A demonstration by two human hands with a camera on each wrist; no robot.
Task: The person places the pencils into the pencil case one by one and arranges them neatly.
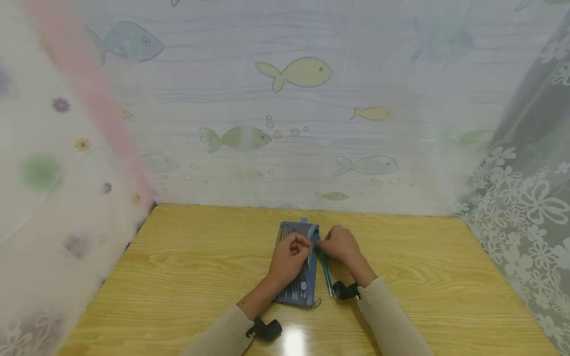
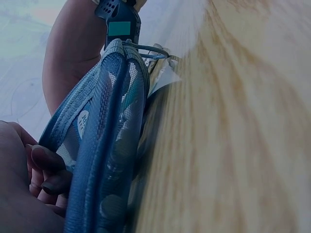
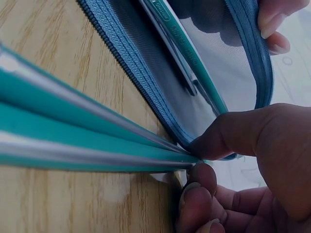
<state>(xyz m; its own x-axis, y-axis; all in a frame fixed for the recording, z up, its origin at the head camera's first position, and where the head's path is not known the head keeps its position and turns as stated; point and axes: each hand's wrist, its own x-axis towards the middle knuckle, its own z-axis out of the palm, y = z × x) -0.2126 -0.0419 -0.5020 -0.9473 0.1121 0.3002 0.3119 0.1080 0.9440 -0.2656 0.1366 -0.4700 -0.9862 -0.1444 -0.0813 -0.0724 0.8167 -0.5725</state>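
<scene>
A blue mesh zip pouch (image 1: 313,282) lies on the wooden table, its zipped side open towards the right. My left hand (image 1: 287,258) pinches the rim of the opening, holding it apart, as the right wrist view shows at top right. Inside the pouch are a teal pencil (image 3: 187,48) with printed lettering and several other slim items. Beside the opening, my right hand (image 1: 342,243) pinches the ends of teal-and-silver striped pencils (image 3: 97,141) between thumb and fingers. These pencils (image 1: 327,276) lie outside, along the pouch's right edge.
The wooden table (image 1: 200,262) stretches out on both sides of the pouch. Behind it hangs a fish-patterned sheet (image 1: 298,123), with a floral curtain (image 1: 534,207) on the right. A ring (image 1: 317,302) hangs at the pouch's near corner.
</scene>
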